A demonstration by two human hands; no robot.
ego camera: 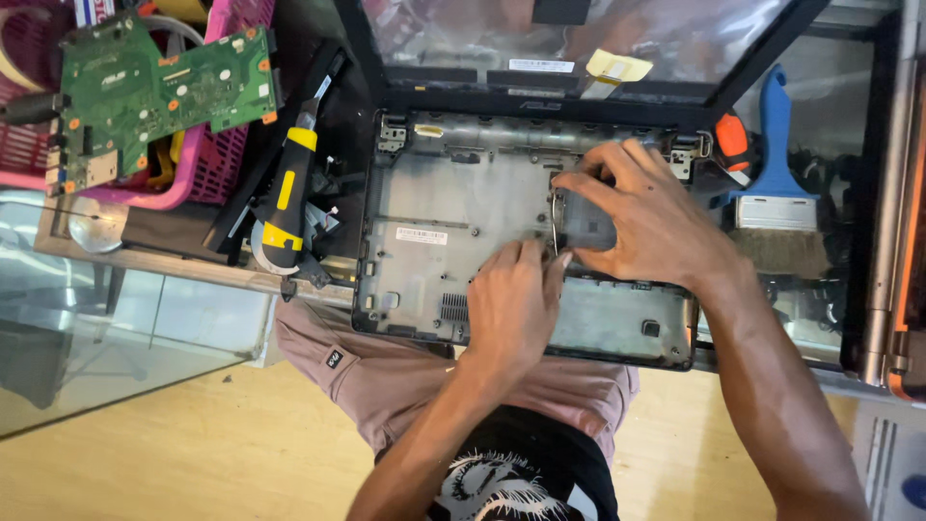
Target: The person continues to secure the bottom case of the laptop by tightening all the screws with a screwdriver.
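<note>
Laptop base shell (434,241), grey and stripped of its board, lies open on the tabletop (174,262) at the person's lap, its screen lid (579,48) folded back beyond. Right hand (641,217) is cupped over a small dark square part (586,224) near the shell's middle, fingers closed around its edges. Left hand (511,299) rests just below, fingertips pinched at the part's lower left corner beside a thin metal strip (555,227); whether they grip anything cannot be told. In my judgement, seating or lifting this part cleanly calls for even pressure at both edges, with no prying against the strip. Left of the fingers lies a yellow-and-black screwdriver (286,198); farther left, a green circuit board (154,87) sits on a pink basket (217,154). Right of the fingers stands a blue-handled brush (776,183).
</note>
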